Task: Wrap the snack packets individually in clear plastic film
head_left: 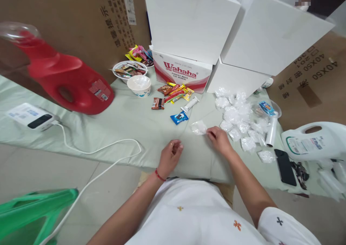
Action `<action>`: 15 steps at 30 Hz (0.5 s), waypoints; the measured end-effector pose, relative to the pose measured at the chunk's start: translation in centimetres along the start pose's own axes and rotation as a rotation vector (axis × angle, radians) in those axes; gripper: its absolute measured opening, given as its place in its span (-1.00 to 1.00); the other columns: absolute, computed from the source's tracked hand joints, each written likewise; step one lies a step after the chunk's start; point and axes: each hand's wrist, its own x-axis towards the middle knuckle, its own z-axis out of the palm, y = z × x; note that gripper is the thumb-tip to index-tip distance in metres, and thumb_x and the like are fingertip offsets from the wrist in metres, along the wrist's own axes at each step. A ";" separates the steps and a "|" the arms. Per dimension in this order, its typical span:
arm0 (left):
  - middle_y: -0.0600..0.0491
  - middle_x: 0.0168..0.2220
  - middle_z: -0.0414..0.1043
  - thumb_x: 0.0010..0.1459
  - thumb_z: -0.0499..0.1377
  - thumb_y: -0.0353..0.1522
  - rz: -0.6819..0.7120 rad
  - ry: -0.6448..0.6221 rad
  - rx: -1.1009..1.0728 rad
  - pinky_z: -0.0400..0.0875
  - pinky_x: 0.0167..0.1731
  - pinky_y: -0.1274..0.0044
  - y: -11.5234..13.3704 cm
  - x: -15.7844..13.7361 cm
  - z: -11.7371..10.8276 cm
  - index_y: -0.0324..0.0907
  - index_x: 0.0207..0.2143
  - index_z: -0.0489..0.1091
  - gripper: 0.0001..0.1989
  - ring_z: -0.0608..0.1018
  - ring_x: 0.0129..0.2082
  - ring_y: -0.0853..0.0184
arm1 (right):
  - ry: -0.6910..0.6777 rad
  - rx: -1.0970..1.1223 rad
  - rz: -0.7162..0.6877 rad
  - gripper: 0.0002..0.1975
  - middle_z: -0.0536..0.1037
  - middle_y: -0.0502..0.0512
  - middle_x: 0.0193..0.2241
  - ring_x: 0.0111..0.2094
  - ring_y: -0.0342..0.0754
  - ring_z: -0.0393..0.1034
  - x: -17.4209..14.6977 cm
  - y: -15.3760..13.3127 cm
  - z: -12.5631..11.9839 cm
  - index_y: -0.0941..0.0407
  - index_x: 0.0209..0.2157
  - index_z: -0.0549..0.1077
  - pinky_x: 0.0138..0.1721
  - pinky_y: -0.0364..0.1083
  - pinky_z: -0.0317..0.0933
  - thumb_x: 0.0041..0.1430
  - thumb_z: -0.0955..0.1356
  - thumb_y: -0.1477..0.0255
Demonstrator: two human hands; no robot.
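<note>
A small crinkled packet of clear plastic (199,127) lies on the cloth-covered table, and my right hand (218,140) pinches its right edge. My left hand (171,156), with a red cord at the wrist, hovers by the table's near edge. Its fingers are loosely curled and slightly apart, with nothing visible in them. Beyond the packet lie a blue snack packet (179,118), a white wrapped bar (190,104) and a brown snack packet (158,103). To the right spreads a pile of clear plastic packets (235,113); their contents are hard to make out.
Behind stand a white paper bowl (139,86), a bowl of wrapped snacks (129,70) and a Wahaha carton (182,70). A red jug (67,79) and a white device (29,116) with a cable are left. A phone (285,167) and a white jug (316,140) sit right.
</note>
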 end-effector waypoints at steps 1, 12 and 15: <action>0.01 -0.23 0.51 0.21 0.21 -0.10 -0.063 -0.015 -0.105 0.45 -0.41 0.48 0.3 0.1 0.4 -0.14 -0.05 0.37 -0.63 0.57 -0.37 0.32 | -0.034 0.051 -0.038 -0.82 0.56 0.12 -0.29 -0.24 -0.01 0.45 -0.2 -1.4 0.6 0.07 -0.21 0.57 -0.15 -0.07 0.28 0.32 0.30 0.41; -0.02 -0.11 0.48 0.06 0.34 0.00 -0.281 0.037 -0.508 0.46 -0.40 0.59 1.3 1.7 1.7 -0.13 -0.07 0.34 -0.46 0.55 -0.24 0.36 | -0.082 1.102 0.347 -0.69 0.48 0.01 -0.29 -0.27 -0.09 0.37 -2.4 -5.3 1.8 0.07 -0.36 0.49 -0.18 -0.09 0.33 0.09 0.52 0.14; -0.04 0.00 0.44 -0.01 0.40 -0.02 -0.347 -0.042 -0.639 0.50 -0.36 0.55 2.2 1.8 2.3 -0.09 0.03 0.30 -0.35 0.55 -0.15 0.32 | -0.183 1.368 0.481 -0.64 0.51 0.01 -0.33 -0.30 -0.07 0.43 -3.4 -5.2 1.8 0.06 -0.33 0.49 -0.16 -0.01 0.41 -0.01 0.58 0.15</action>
